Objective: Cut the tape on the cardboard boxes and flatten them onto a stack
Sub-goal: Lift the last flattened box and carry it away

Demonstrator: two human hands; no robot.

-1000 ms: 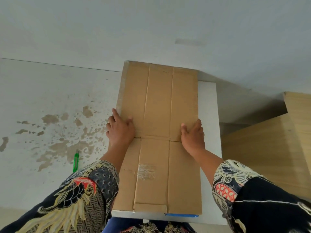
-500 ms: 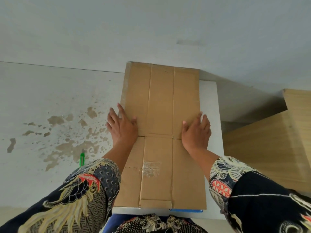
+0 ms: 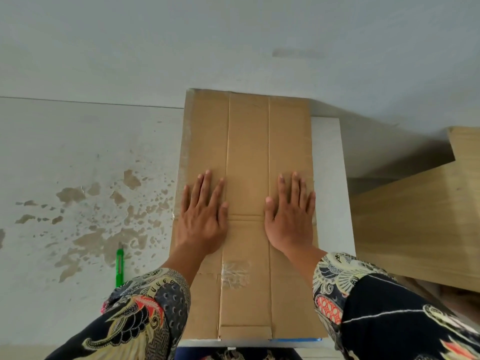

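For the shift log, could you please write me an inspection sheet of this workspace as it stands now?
Surface: white board under the cardboard, lying on a pale, stained floor.
Job's things: flattened cardboard lies flat on the board, with a clear tape patch near its near end; green cutter on the floor to the left, untouched.
Clutter: blue strip at the cardboard's near edge.
Grippers: left hand and right hand press flat on the cardboard, fingers straight.
Cables: nothing seen.
Surroundings: wooden panels to the right; grey wall behind.
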